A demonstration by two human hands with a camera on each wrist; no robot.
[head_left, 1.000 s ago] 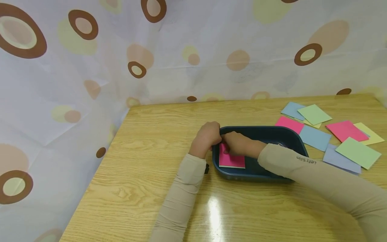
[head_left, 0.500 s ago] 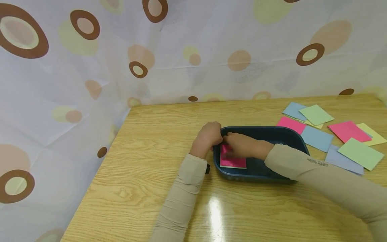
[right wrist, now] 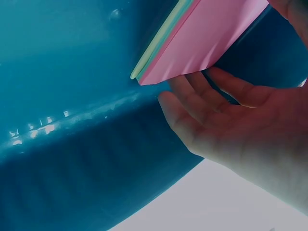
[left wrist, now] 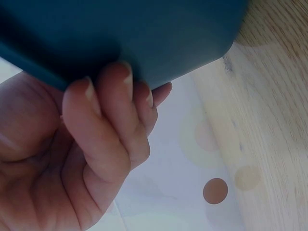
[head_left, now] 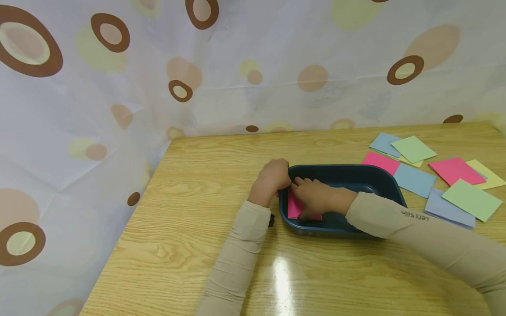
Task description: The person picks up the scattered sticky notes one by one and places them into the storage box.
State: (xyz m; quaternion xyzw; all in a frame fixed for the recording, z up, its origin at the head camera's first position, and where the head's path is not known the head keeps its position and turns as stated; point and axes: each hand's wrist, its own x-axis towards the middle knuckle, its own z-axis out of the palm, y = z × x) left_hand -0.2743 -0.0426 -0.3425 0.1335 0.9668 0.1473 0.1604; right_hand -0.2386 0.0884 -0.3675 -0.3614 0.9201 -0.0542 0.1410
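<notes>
A dark blue plastic basin stands on the wooden table. My left hand grips its left end; in the left wrist view the fingers curl up against the basin wall. Inside the basin's left end lies a small stack of coloured paper, a pink sheet on top. Over the stack my right hand is spread, fingers toward its far edge and thumb at the near edge. The right wrist view shows green and yellow layers beneath the pink sheet, with my fingertips right at its edge.
Right of the basin, loose paper squares lie in overlapping groups: a pink square, a blue square, a green square and several more. A patterned curtain hangs behind and left of the table.
My right hand has gone from curled on the pink sheet to spread over the stack, its thumb moving to the near edge. The left hand stays on the basin.
</notes>
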